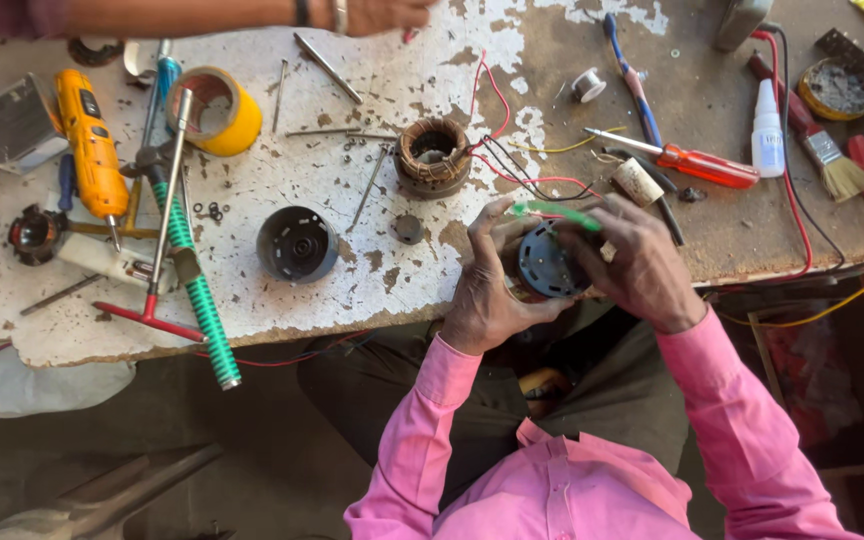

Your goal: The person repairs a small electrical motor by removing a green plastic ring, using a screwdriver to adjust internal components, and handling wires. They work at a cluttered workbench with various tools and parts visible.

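My left hand (487, 285) cups a small round dark motor part (544, 265) from the left, at the near edge of the worn white workbench (282, 300). My right hand (637, 260) grips the same part from the right and also holds a green-handled tool (557, 212) across its top. A copper-wound stator coil (433, 153) with red and black wires lies on the bench just beyond my hands. An empty dark round motor cover (297, 243) sits to the left.
Another person's arm (252, 14) reaches along the far edge. On the bench lie a yellow tape roll (217, 108), an orange electric screwdriver (90, 150), a green-wrapped rod (192, 285), a red-handled screwdriver (697, 165), a glue bottle (768, 130), a brush (832, 165), long bolts and small washers.
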A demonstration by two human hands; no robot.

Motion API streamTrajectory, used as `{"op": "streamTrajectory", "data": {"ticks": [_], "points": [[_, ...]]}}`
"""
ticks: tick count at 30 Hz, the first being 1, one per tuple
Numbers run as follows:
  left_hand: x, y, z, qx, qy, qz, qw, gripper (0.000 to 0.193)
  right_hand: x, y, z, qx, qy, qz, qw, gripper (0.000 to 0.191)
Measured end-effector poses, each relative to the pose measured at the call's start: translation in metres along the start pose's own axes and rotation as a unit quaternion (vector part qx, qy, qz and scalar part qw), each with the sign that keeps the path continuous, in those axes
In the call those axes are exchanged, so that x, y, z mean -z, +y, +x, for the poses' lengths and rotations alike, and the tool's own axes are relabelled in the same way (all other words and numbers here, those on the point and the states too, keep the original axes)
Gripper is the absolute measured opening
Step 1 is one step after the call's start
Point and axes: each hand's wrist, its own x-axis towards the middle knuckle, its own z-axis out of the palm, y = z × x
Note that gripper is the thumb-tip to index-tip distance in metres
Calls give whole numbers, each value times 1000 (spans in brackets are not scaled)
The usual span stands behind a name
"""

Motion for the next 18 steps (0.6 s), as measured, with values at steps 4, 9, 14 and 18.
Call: {"op": "streamTrajectory", "data": {"ticks": [4,9,14,18], "points": [[-1,-2,1,-10,1,12,1000,124,-1,1,0,82,24,-44,995,22],[-1,-1,0,-31,-9,13,999,121,3,10,-5,-6,61,14,998,17],[-4,1,-1,-20,23,80,996,136,7,11,-17,-49,70,43,995,17],[-7,-4,-4,29,4,25,999,124,-4,8,-15,-44,78,6,996,19]]}}
